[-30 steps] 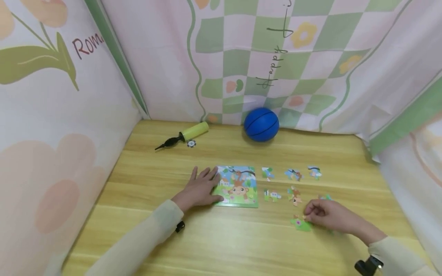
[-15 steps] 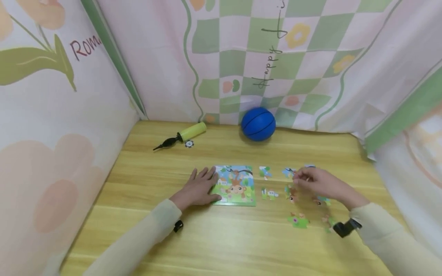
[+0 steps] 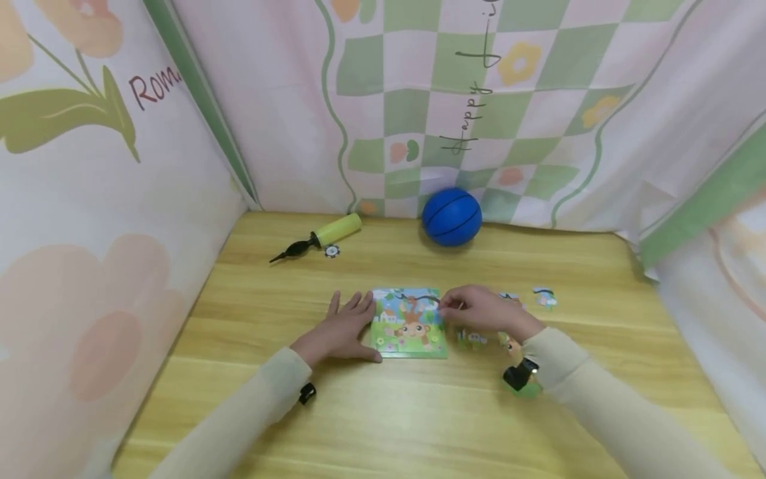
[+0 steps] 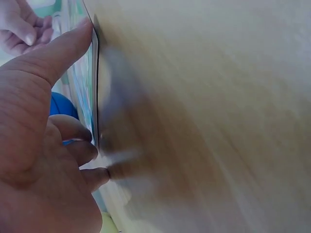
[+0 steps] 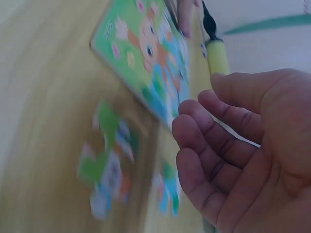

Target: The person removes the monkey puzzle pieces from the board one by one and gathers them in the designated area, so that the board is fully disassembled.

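A square puzzle board (image 3: 409,326) with a monkey picture lies on the table. My left hand (image 3: 341,332) rests along its left side, fingers spread; in the left wrist view the thumb (image 4: 58,51) lies at the board's edge. My right hand (image 3: 479,309) is at the board's upper right edge. Its fingers (image 5: 187,131) are loosely curled, with nothing seen between them and the thumb. Close by lies a loose puzzle piece with a house (image 3: 471,338); the right wrist view shows another loose piece (image 5: 168,191) beside the fingers.
More loose pieces lie to the right, one with a branch (image 3: 544,297) and others partly hidden under the right forearm. Toward the back stand a blue ball (image 3: 451,217), a yellow-green hand pump (image 3: 338,229) and a small round black-and-white disc (image 3: 332,251). Patterned curtains enclose the table.
My right hand has moved from the lower right pieces up and leftward, over the loose pieces, to the board's right edge. The left hand stays at the board's left side.
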Tool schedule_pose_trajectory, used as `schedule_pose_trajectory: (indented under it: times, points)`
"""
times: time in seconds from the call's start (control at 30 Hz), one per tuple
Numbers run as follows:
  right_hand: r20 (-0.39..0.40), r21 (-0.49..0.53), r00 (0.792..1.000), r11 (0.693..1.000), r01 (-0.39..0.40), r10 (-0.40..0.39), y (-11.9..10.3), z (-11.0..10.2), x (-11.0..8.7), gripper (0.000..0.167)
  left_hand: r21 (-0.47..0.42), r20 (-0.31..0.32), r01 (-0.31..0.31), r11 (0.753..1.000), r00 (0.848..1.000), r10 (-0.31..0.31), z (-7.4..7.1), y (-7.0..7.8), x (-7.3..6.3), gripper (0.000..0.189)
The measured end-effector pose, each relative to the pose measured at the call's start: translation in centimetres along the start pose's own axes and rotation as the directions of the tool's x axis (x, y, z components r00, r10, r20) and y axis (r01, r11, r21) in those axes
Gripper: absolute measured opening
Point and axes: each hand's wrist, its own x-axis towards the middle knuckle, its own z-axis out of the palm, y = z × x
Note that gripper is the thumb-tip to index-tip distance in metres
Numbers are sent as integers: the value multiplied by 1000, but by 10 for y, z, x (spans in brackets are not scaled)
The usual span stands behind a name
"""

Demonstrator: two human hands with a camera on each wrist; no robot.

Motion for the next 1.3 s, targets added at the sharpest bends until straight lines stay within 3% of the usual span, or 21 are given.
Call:
schedule_pose_trajectory:
  times: [0.3, 0.6, 0.8, 0.97, 1.3]
  points:
    - [108, -32, 986, 991, 129, -125, -26, 44, 38, 24, 19, 5, -4, 1000, 1000, 4, 0, -1, -1, 111]
    - [109, -109, 975, 973, 205, -194, -42, 67, 51, 32, 46, 16, 2, 999, 1000, -2, 0, 0, 2, 110]
    - [72, -108, 981, 977, 187, -179, -44, 70, 52, 29, 39, 7, 8, 999, 1000, -9, -1, 0, 1, 109]
    - [50, -16, 989, 990, 139, -138, -41, 73, 53, 21, 41, -3, 6, 999, 1000, -6, -1, 0, 1, 109]
    - [13, 124, 993, 986, 114, -116, -35, 67, 43, 17, 32, 1, 7, 999, 1000, -7, -1, 0, 1, 109]
